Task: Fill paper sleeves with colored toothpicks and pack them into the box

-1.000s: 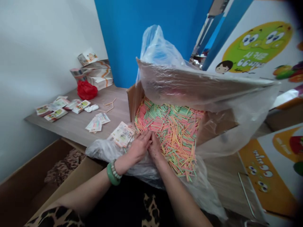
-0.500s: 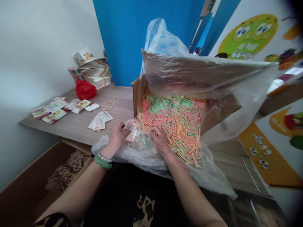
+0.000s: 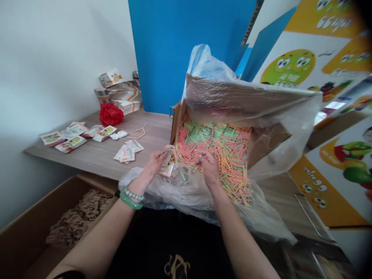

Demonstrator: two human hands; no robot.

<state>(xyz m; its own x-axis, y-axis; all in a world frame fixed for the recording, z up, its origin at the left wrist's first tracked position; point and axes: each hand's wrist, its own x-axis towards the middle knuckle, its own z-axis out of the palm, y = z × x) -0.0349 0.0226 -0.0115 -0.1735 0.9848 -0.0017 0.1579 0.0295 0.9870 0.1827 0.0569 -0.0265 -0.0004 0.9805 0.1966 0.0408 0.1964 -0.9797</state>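
My left hand (image 3: 153, 166) pinches a small printed plastic packet (image 3: 168, 164) by its edge, at the box's near left corner. My right hand (image 3: 210, 169) is over the heap of thin pink, green, yellow and orange sticks (image 3: 215, 135), its fingers curled together. What those fingers hold, if anything, is too small to make out. The sticks lie in a cardboard box (image 3: 175, 120) lined with a clear plastic bag (image 3: 186, 192), which spills over the near side. A few green sticks rest on the plastic between my hands.
On the table (image 3: 99, 153), left of the box, lie several flat packets (image 3: 128, 150), fuller printed packets (image 3: 71, 143) and bent sticks (image 3: 139, 133). Behind them are a red bag (image 3: 111, 114) and stacked packaging (image 3: 126, 97). An open carton (image 3: 17, 217) stands below left; printed cartons (image 3: 290, 66) rise at right.
My left hand has raised the packet, turning it more upright. My right hand has moved right and slightly up over the sticks. The whole view has shifted a little.
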